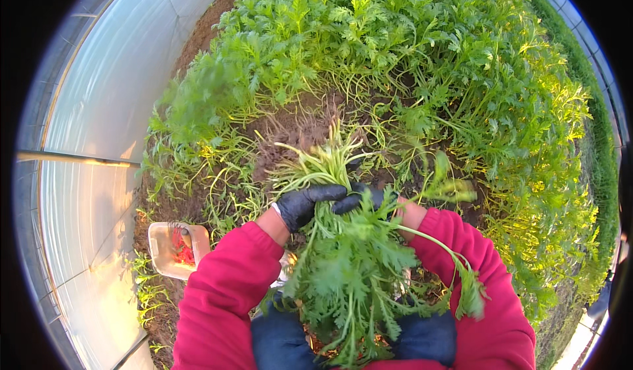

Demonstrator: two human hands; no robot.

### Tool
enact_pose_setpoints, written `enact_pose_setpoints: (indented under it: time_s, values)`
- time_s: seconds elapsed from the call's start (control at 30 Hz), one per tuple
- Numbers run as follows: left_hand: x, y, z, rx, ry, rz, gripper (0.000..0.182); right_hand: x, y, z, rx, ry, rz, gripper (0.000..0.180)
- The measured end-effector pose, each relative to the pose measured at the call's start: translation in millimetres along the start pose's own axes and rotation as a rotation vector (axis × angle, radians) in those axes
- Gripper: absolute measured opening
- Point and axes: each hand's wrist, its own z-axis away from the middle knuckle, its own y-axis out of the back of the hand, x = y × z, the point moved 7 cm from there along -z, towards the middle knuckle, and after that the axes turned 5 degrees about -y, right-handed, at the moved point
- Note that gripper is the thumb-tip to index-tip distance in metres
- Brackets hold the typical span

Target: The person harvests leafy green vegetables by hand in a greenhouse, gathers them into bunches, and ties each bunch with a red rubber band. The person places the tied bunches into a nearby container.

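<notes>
Both hands wear black gloves. My left hand is closed around the pale stems of a bunch of leafy greens with lobed leaves. Against it, my right hand grips the same bunch from the other side. The stem ends and thin brown roots point away from me, over bare soil. The leaves hang towards my lap, and one long stem droops over my right forearm. Parts of the fingers are hidden behind the stems and leaves.
Dense greens grow ahead and to the right. A translucent plastic container with red pieces inside stands on the soil at left. Beyond it rises a plastic-sheet greenhouse wall. Loose stems lie on the ground around the roots.
</notes>
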Motion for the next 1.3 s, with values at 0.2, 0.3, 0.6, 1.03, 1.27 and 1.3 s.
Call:
enact_pose_setpoints:
  time_s: [0.2,0.3,0.6,1.03,1.27,1.3]
  values:
    - [16.4,33.7,9.4,0.240,-0.151,-0.199,0.044,-36.0,-28.7,3.8,-0.017,-0.009,0.452,0.040]
    - [31.2,19.9,12.0,0.020,-0.402,-0.146,0.047,-69.2,-42.6,18.8,0.127,0.135,0.462,0.056]
    - [8.8,78.7,83.0,0.047,-0.321,0.198,0.051,-55.3,-72.0,74.2,0.483,0.104,0.380,0.117]
    - [24.8,112.8,161.4,0.680,-0.600,-0.024,0.061,155.2,174.5,275.3,1.150,-0.598,0.872,0.034]
    - [17.2,107.9,168.8,0.735,-0.586,-0.064,0.061,242.7,245.6,402.9,0.601,-1.449,1.109,0.033]
    - [16.5,107.2,168.5,0.735,-0.583,-0.062,0.061,244.6,242.0,404.0,0.591,-1.459,1.076,0.033]
